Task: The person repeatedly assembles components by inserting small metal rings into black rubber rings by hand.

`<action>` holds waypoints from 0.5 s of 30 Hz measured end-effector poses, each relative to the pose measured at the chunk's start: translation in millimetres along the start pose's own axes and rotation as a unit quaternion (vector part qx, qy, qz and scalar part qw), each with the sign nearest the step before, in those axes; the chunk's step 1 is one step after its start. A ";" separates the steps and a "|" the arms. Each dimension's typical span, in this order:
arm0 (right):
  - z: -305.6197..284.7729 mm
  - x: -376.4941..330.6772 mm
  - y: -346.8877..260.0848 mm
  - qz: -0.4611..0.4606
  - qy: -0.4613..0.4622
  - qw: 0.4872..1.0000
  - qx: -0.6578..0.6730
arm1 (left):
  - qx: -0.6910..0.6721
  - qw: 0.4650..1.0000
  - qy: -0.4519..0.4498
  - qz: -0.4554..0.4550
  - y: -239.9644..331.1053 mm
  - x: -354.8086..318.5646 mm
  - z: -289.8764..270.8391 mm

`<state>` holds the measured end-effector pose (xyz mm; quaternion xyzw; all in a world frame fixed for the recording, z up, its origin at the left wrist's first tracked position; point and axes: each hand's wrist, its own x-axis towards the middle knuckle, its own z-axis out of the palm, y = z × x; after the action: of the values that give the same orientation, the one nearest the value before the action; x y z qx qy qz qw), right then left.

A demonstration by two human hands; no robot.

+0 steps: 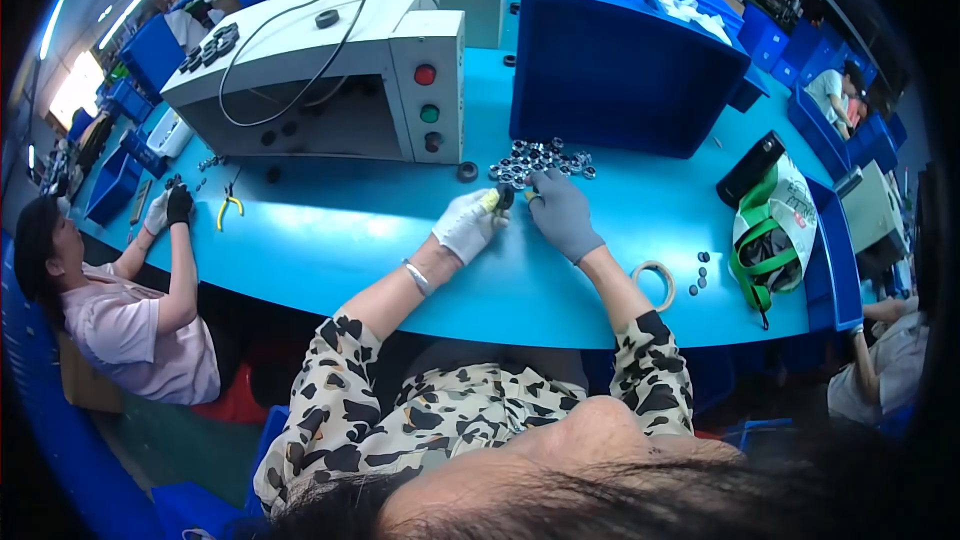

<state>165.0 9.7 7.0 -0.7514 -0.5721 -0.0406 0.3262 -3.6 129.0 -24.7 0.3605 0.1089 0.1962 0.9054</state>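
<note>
My left hand [468, 224], in a white glove with yellowish fingertips, is closed around a small black round part [505, 197]. Just right of it, my right hand [564, 214] in a grey glove reaches to the near edge of a pile of shiny silver-and-dark round parts [538, 160]. Its fingers are bent together at the pile, and whatever they pinch is hidden. A single black ring [467, 172] lies on the blue table [440, 285] left of the pile.
Beyond my left hand stands a white machine [428, 90] with buttons and a cable on top. A tilted blue bin [625, 75] is behind the pile. To the right are a tape roll [654, 285], small black pieces [698, 275] and a bag [775, 230]. A co-worker [140, 310] sits left near yellow-handled pliers [230, 208].
</note>
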 end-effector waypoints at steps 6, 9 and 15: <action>27.7 10.4 -0.3 0.019 0.006 0.999 -0.034 | -0.238 0.967 0.023 -0.086 -5.1 -5.3 3.8; 26.4 11.3 4.3 -0.007 0.024 0.999 -0.042 | -0.300 0.948 -0.007 -0.102 -10.9 -7.4 3.2; 11.7 5.5 -4.4 0.030 0.013 0.996 0.081 | -0.268 0.958 -0.005 -0.101 -7.0 -14.6 9.4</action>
<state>159.3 21.1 2.2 -0.7386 -0.5466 0.0055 0.3945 -11.7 112.3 -22.1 0.0930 0.0839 0.1242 0.9843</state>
